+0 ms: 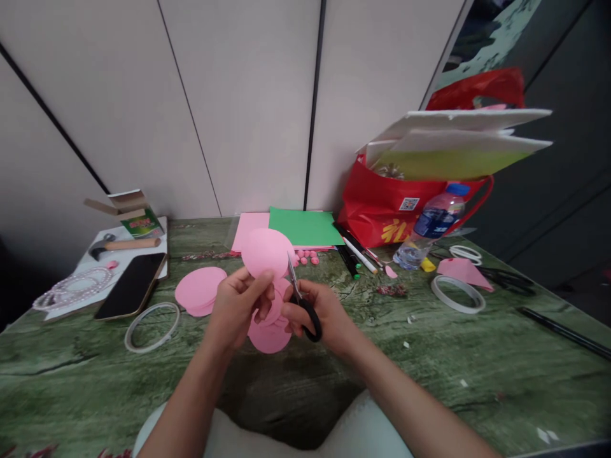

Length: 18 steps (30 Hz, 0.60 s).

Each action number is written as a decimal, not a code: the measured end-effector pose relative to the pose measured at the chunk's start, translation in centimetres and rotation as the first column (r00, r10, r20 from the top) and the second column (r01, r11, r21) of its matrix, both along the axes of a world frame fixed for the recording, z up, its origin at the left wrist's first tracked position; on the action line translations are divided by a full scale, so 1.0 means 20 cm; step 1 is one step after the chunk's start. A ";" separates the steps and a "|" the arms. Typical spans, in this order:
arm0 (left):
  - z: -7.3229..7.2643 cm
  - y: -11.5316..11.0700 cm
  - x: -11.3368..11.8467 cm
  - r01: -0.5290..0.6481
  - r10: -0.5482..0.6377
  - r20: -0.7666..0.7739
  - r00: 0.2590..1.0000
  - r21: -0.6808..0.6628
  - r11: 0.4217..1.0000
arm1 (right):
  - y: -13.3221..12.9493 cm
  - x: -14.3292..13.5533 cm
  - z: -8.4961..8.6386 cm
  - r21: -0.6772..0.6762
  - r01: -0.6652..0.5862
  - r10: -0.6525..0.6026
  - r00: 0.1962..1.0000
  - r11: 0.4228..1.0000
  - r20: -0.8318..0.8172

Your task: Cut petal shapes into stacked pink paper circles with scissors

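My left hand (243,302) pinches a pink paper circle (266,249) by its lower edge and holds it up over the table. In my right hand (324,312) is a pair of scissors (311,318) with black handles, fingers through the loops. The blades point up at the right edge of the circle; whether they have cut into it I cannot tell. Below my hands lie more pink paper circles (270,340), partly covered by my fingers. Another stack of pink circles (198,289) rests to the left of my left hand.
Green and pink paper sheets (305,228) lie at the back. On the right are markers (360,254), a water bottle (429,229), a red bag (367,203) and a tape roll (457,294). Leftward are another tape roll (153,327), a phone (133,286), a hammer (128,244) and beads (76,289).
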<state>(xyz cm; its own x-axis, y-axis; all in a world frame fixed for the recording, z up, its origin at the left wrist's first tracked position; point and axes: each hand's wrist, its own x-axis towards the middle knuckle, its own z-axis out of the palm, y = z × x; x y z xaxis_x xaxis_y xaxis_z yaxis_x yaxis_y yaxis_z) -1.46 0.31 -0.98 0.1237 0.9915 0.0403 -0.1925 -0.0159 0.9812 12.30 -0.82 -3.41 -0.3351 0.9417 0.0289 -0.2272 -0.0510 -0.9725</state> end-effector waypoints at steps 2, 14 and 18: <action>0.00 0.00 0.00 -0.010 0.010 0.006 1.000 0.006 1.000 | 0.00 0.00 0.00 0.000 -0.005 0.005 1.000 1.000 0.011; -0.02 0.01 -0.02 0.000 -0.002 -0.106 0.994 -0.023 1.000 | 0.01 0.00 -0.01 -0.005 0.066 -0.066 0.997 0.998 -0.046; -0.02 0.01 -0.02 0.013 -0.016 -0.104 0.994 -0.032 0.999 | 0.02 0.00 -0.01 -0.006 0.068 -0.068 0.996 0.998 -0.057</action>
